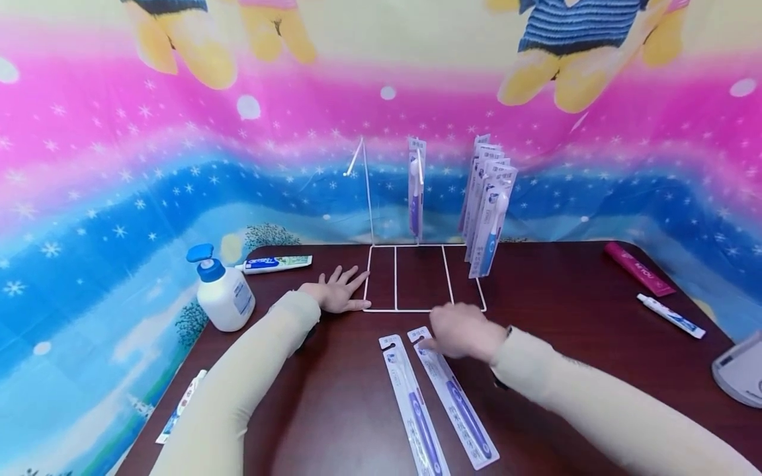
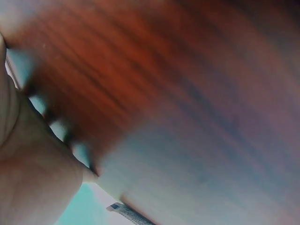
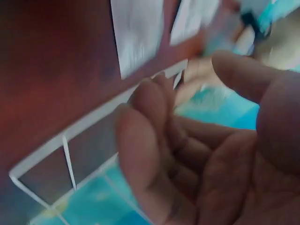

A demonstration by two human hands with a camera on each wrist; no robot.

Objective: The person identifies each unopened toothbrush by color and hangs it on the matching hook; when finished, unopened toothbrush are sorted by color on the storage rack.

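Observation:
A white wire display rack (image 1: 395, 277) stands on the dark table, its hooks rising at the back. My left hand (image 1: 338, 291) lies with fingers spread on the table, fingertips at the rack's left base wire. Over the rack's front edge hovers my right hand (image 1: 464, 330), blurred; in the right wrist view its fingers (image 3: 140, 145) bend loosely, the thumb apart and nothing held. Two packaged purple toothbrushes lie in front: the left pack (image 1: 411, 403) and the right pack (image 1: 455, 403), whose top is nearest the right hand. One purple toothbrush pack (image 1: 415, 192) hangs on the middle hook.
Several toothbrush packs (image 1: 491, 218) hang on the right hook; the left hook (image 1: 355, 157) is bare. A pump bottle (image 1: 226, 297) and a toothpaste tube (image 1: 276, 263) stand left. Right lie a red tube (image 1: 639, 268), a small white tube (image 1: 671, 316) and a white container (image 1: 741, 373).

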